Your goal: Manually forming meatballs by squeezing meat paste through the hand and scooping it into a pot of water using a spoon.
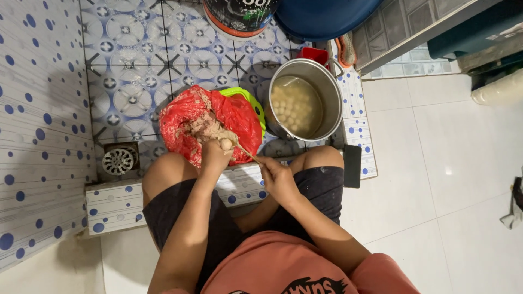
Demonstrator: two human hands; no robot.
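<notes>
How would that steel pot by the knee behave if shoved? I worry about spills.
The steel pot looks well filled with cloudy liquid and pale balls, so probably heavy. It would likely slosh rather than tip, given its wide base.

Thin, crinkled, glossy red plastic bag (218,122) over a smooth lime-green plastic basin (251,103). Sticky, coarse pale meat paste (206,128), wet-looking. Brushed steel pot (305,100), dull sheen, cloudy broth inside. Slim wooden-looking spoon handle (248,153). Glazed, shiny patterned floor tiles (141,60). Perforated metal floor drain (118,161).

bag (185,117) in basin (251,101), pot (321,90) right of it, drain (118,161) left
</notes>
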